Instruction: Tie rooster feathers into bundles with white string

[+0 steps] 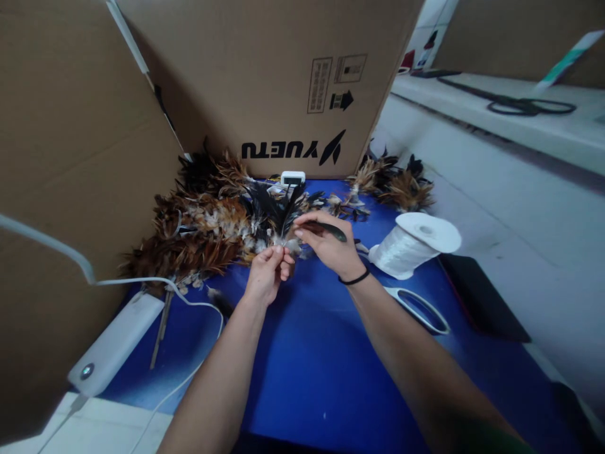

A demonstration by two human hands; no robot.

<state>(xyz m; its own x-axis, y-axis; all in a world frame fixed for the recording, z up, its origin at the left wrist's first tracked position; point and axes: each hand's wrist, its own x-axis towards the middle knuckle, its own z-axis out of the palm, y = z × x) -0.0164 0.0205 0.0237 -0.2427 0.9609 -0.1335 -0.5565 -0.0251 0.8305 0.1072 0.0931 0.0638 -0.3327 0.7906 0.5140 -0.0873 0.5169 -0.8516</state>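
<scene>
Clock centred on the hands, 12 pointing away from the person. Nearest: bare stretch of blue tabletop (326, 372) at 6 o'clock, between the forearms. White power bank (118, 340) at 8 o'clock, white cable (196, 304) looping near it; thin sticks (163, 331) just beside it, and a loose dark feather (221, 302) closer to the left forearm.

Left hand (265, 277): grip pinched, thumb against fingers, on the pale, fluffy base of the black feathers (270, 205), which fan out toward 12 from the fingertips. Right hand (333, 247), at 2 o'clock of the left: grip closed pen-style on a dark slim object (334, 231), type unclear; fingertips right beside the black feathers, contact can't be told. Black wristband (354, 277) on that wrist.

White oval loop (420, 310) at 4 o'clock, partly behind the right forearm. Spool of white ribbon (406, 249) at 3, tilted; flat black item (482, 296) beyond it.

Big heap of brown feathers (198, 221) at 9 to 10, more feather bunches (401, 183) at 2. Small white display unit (293, 178) at 12, near the cardboard box (212, 69), YUETU printed upside down. Farther out, pale ledge (472, 94) at 2, bearing dark-handled scissors (529, 106); small bottle (426, 52) at 1.
</scene>
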